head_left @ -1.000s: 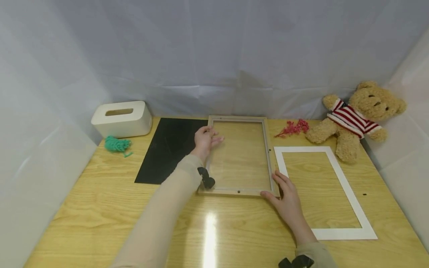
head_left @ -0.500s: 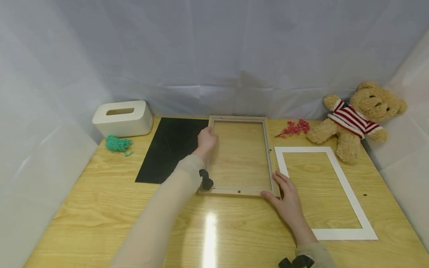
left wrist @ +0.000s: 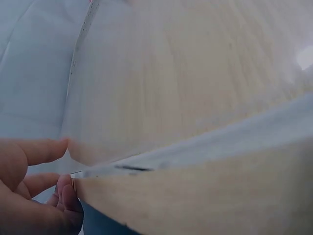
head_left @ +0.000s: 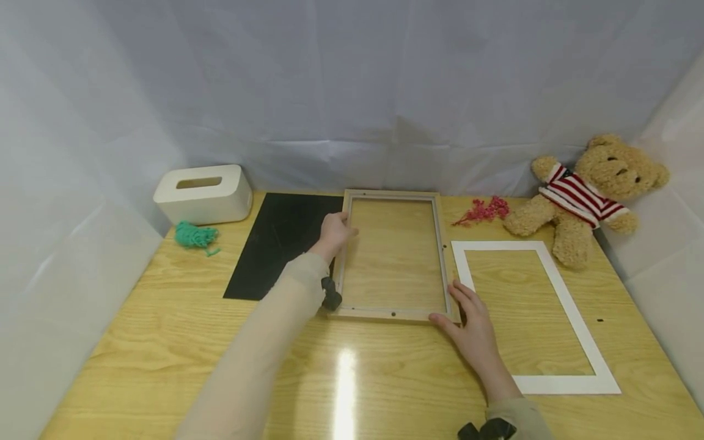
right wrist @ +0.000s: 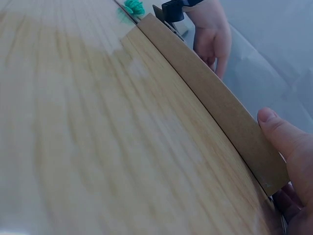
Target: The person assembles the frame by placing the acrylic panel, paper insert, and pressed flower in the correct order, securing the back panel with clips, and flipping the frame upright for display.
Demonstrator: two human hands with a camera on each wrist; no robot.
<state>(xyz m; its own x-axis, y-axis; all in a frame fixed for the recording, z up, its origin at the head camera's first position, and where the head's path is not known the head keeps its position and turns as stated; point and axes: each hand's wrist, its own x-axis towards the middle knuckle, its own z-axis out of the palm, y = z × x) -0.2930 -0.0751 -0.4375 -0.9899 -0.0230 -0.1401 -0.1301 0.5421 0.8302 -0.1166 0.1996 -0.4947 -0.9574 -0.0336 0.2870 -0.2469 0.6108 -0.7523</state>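
Note:
A light wooden picture frame (head_left: 404,315) with a clear pane (head_left: 393,253) lies flat on the table in the head view. My left hand (head_left: 334,234) is at its left bar, one finger reaching over the pane. In the left wrist view, the other fingers of this hand (left wrist: 41,191) curl against the outer side of the wooden bar (left wrist: 205,196). My right hand (head_left: 474,333) holds the near right corner, thumb at the front bar and fingers along the right side. The right wrist view shows the thumb (right wrist: 283,134) by the top edge of the bar (right wrist: 215,107).
A black sheet (head_left: 275,244) lies left of the frame. To the right is a white mat border (head_left: 572,384). Behind are a tissue box (head_left: 209,205), green yarn (head_left: 194,235), pink dried flowers (head_left: 484,211) and a teddy bear (head_left: 577,195). A fabric backdrop (head_left: 357,91) closes the table's back.
My left hand has shifted slightly left along the frame's left bar, its fingers changing from spread to bunched, then a finger extending over the pane. My right hand and the frame stay in place.

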